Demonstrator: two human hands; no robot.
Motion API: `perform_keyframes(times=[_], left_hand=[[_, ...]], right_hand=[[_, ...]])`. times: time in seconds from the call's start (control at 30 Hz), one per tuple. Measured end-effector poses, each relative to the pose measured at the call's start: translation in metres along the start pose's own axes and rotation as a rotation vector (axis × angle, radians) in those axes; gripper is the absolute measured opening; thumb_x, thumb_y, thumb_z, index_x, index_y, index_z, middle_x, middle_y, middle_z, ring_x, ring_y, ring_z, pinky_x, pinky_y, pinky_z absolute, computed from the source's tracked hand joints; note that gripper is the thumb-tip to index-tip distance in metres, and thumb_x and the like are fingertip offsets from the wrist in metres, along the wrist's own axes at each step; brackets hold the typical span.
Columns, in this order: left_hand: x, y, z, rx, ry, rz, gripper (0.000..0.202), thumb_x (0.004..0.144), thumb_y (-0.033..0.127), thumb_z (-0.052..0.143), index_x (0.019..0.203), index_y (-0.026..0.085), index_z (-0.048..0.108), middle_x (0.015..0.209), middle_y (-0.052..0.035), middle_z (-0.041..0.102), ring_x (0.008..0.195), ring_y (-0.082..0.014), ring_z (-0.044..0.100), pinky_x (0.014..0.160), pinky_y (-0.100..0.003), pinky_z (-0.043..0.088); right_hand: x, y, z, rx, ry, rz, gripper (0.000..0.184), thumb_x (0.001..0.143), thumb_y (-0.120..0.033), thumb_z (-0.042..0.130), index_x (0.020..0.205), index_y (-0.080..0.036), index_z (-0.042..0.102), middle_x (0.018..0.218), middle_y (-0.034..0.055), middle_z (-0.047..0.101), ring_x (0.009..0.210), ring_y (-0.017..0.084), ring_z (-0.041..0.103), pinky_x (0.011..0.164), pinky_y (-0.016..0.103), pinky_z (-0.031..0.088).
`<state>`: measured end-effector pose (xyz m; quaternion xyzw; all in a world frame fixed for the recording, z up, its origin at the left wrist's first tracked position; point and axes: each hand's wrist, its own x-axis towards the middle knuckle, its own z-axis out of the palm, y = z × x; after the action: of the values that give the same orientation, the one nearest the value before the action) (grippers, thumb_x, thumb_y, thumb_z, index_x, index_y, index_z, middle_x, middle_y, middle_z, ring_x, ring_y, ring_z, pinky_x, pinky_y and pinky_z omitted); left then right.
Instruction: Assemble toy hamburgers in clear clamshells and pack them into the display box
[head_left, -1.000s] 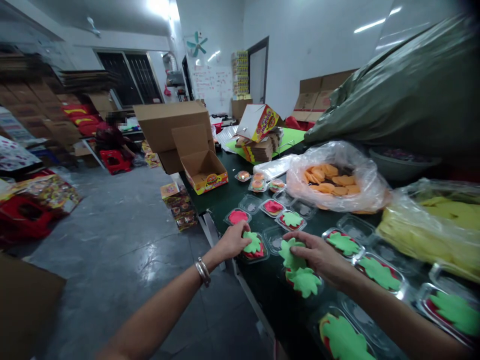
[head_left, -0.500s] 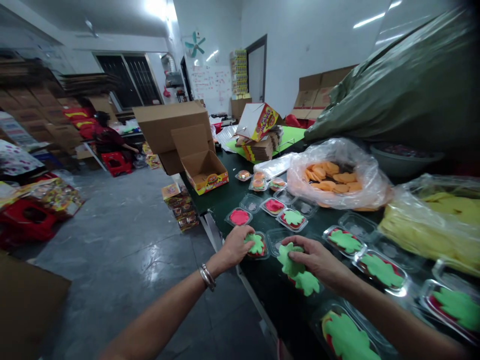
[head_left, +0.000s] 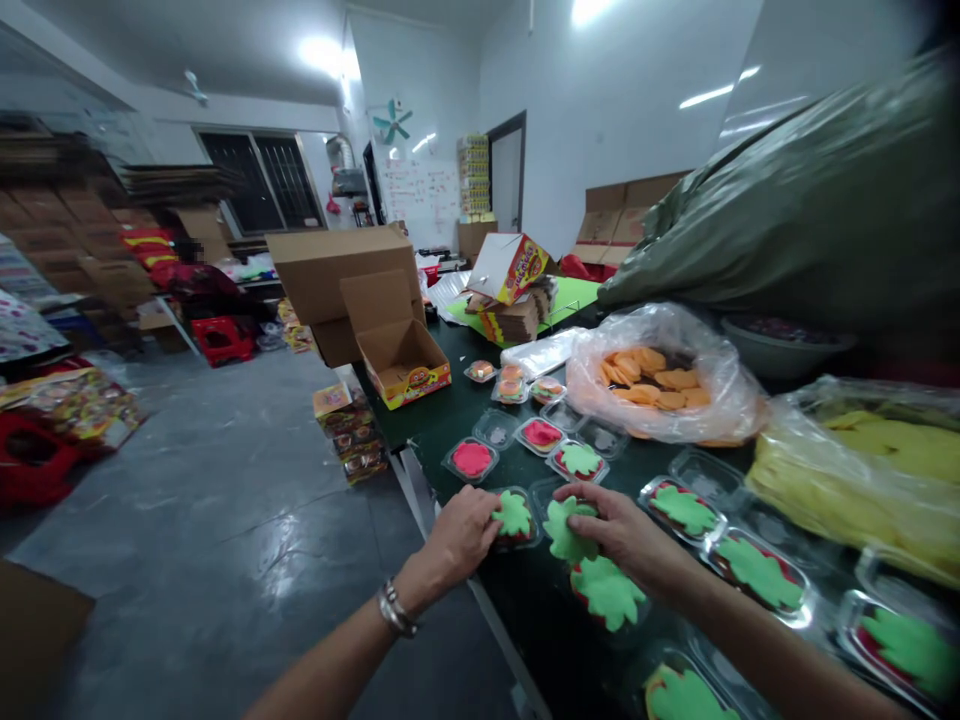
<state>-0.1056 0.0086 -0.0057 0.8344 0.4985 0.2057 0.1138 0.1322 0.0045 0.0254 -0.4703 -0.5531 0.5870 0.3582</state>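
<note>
Along the long left edge of the tabletop [head_left: 534, 612], in the head view, we see both bare hands working close together over a clear container [head_left: 535, 527]. Our left hand [head_left: 456, 535] reaches in from beyond that edge, its fingertips at the left side of a green leaf-shaped piece [head_left: 514, 513] lying over a red layer in the container. We cannot tell whether this grip pinches the leaf or merely presses it; the touch suits steadying or straightening it.

Our right hand [head_left: 619, 535] has its grip closed on a loose green leaf [head_left: 568, 530], thumb on top and fingers behind. We hold it by its right side, probably so most of its outline stays free; whether it is one leaf or several, we cannot tell. It hangs just above and beyond another leaf-topped container [head_left: 609, 592], nearer to us.

Farther along the left edge sits a container with a bare red top [head_left: 472, 459]. The containers appear spread out so that their lids can lie open beside them. Toward the right side, the bag of orange discs [head_left: 637, 377] and the bag of yellow pieces [head_left: 889, 450] stand open, presumably for easy reach.
</note>
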Motion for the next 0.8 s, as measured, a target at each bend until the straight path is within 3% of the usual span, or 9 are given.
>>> perform_keyframes(times=[0.17,0.27,0.37,0.43,0.5,0.57,0.63,0.7,0.8], left_hand=[[-0.004,0.0,0.003,-0.178,0.129,0.109,0.015,0.089,0.016,0.047,0.098,0.019,0.058,0.104,-0.0071,0.062,0.097,-0.0196,0.053,0.088,-0.034,0.045],[-0.007,-0.003,0.015,-0.259,0.13,0.112,0.015,0.089,0.015,0.047,0.095,0.021,0.059,0.1,-0.0062,0.064,0.095,-0.0191,0.055,0.087,-0.033,0.046],[-0.012,-0.005,0.021,-0.297,0.153,0.111,0.016,0.088,0.015,0.046,0.095,0.022,0.059,0.099,-0.0063,0.065,0.093,-0.019,0.056,0.085,-0.032,0.047],[-0.013,-0.006,0.014,-0.324,0.165,0.126,0.016,0.088,0.015,0.046,0.095,0.021,0.06,0.098,-0.0063,0.066,0.093,-0.0188,0.057,0.084,-0.031,0.047],[-0.006,-0.007,0.002,-0.349,0.181,0.097,0.014,0.088,0.018,0.048,0.093,0.021,0.061,0.096,-0.0058,0.067,0.091,-0.0184,0.058,0.084,-0.03,0.047],[0.014,-0.007,-0.011,-0.351,0.21,0.028,0.013,0.088,0.02,0.049,0.091,0.02,0.062,0.092,-0.0047,0.067,0.087,-0.0176,0.06,0.083,-0.029,0.047],[0.05,-0.005,-0.018,-0.305,0.208,-0.018,0.015,0.088,0.02,0.049,0.092,0.019,0.063,0.091,-0.004,0.068,0.085,-0.0168,0.061,0.082,-0.028,0.047],[0.094,-0.002,-0.014,-0.211,0.139,0.002,0.019,0.09,0.018,0.046,0.097,0.018,0.064,0.097,-0.0054,0.068,0.089,-0.0174,0.061,0.085,-0.029,0.045],[0.154,0.001,0.005,-0.099,0.021,0.038,0.015,0.086,0.016,0.052,0.097,0.016,0.063,0.101,-0.0103,0.066,0.096,-0.022,0.059,0.088,-0.032,0.045]], right_hand=[[0.074,-0.029,-0.036,-0.26,0.245,-0.168,0.037,0.071,-0.026,0.048,0.105,-0.015,0.059,0.083,0.0073,0.066,0.076,0.022,0.064,0.065,0.033,0.051],[0.128,-0.041,-0.038,-0.462,0.323,-0.271,0.034,0.071,-0.015,0.046,0.1,-0.016,0.064,0.093,0.0097,0.067,0.09,0.023,0.061,0.08,0.036,0.048],[0.158,-0.029,-0.025,-0.647,0.279,-0.338,0.027,0.072,-0.01,0.05,0.09,-0.017,0.068,0.094,0.009,0.069,0.096,0.023,0.06,0.087,0.034,0.043],[0.161,-0.012,-0.019,-0.745,0.21,-0.343,0.018,0.071,-0.01,0.055,0.08,-0.017,0.069,0.088,0.0082,0.07,0.09,0.023,0.062,0.085,0.031,0.044],[0.156,0.001,-0.022,-0.824,0.187,-0.342,0.015,0.073,-0.014,0.057,0.082,-0.017,0.07,0.093,0.0084,0.071,0.091,0.022,0.062,0.085,0.03,0.043],[0.151,0.007,-0.034,-0.888,0.239,-0.327,0.022,0.079,-0.017,0.054,0.095,-0.016,0.069,0.105,0.0095,0.069,0.099,0.022,0.06,0.09,0.03,0.042],[0.147,0.008,-0.048,-0.952,0.316,-0.286,0.028,0.083,-0.017,0.049,0.104,-0.015,0.067,0.108,0.0105,0.068,0.101,0.023,0.06,0.09,0.032,0.041],[0.145,0.006,-0.057,-1.024,0.348,-0.227,0.025,0.082,-0.016,0.049,0.097,-0.015,0.069,0.097,0.0098,0.071,0.092,0.023,0.063,0.082,0.032,0.043],[0.145,0.008,-0.058,-1.131,0.319,-0.179,0.018,0.081,-0.018,0.054,0.088,-0.018,0.071,0.085,0.0076,0.072,0.081,0.023,0.065,0.072,0.031,0.043]])
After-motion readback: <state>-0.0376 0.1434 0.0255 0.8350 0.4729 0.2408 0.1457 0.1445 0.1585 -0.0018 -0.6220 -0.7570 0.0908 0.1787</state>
